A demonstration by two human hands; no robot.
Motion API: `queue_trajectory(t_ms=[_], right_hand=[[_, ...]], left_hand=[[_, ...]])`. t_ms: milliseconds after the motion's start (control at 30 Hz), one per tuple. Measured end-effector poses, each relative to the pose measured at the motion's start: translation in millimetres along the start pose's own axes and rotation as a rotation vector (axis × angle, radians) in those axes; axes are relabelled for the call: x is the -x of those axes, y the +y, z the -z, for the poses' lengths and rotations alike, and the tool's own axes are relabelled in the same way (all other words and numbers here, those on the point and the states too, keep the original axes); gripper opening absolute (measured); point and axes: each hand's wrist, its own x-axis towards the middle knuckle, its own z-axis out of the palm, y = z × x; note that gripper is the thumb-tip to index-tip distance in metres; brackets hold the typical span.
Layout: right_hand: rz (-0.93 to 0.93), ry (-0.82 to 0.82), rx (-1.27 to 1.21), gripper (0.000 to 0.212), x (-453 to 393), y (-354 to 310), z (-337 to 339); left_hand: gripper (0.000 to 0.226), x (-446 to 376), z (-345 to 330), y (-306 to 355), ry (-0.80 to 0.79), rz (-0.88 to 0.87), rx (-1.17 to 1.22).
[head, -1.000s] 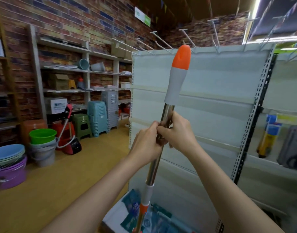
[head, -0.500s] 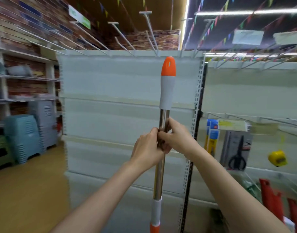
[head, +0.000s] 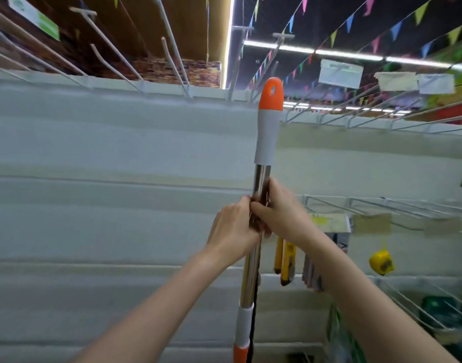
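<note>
1. Holds the mop pole upright in mid-air at the middle of the view, close in front of the white back panel of a shop display; not resting on any hook or shelf.
2. Grips the chrome shaft with the left hand from the 9 o'clock side, fingers curled round the tube. Grips it with the right hand from the 3 o'clock side and a little higher, thumb laid up along the metal. Both hands closed on the pole and touching each other.
3. Shows the orange cap with its hanging hole at 12 o'clock from the hands, about level with the panel's top edge. Grey grip sleeve just below it, white-and-orange collar down at 6 o'clock near the bottom of the view.
4. Judged done: pole picked up, stood vertical and held near the display.
5. Judged left: either slipping the cap's hole over one of the long display hooks jutting out at 11 o'clock above the panel, or twisting the shaft to set its length. Cannot tell which from the paired grip alone. No hook through the hole yet.
6. Off at 3 o'clock: a yellow tape measure and yellow-handled tools hanging below wire pegs, well apart from the cap.
</note>
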Motion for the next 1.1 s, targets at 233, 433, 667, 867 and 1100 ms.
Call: queue_trajectory(t_ms=[233, 433, 667, 867, 1100], right_hand=[[-0.02, 0.084, 0.015, 0.015, -40.3, 2.6, 20.5], [-0.075, 0.05, -0.008, 0.021, -71.4, -1.9, 31.3], [-0.058, 0.023, -0.044, 0.017, -87.3, -5.3, 32.3], [-0.062, 0.053, -0.055, 0.01, -92.6, -4.6, 36.1], [-0.094, 0.017, -0.043, 0.01, -105.1, -3.1, 33.5]], left_hand=[[0.023, -46.3, -0.3, 8.5, 0.072, -0.131, 0.011], [0.02, -85.3, -3.5, 5.5, 0.061, -0.098, -0.007], [0.024, -99.9, 0.3, 2.3, 0.108, -0.091, -0.021], [0.026, -104.1, 2.6, 6.3, 0.115, -0.111, -0.005], [0.028, -112.1, 4.2, 1.8, 0.088, -0.073, 0.022]])
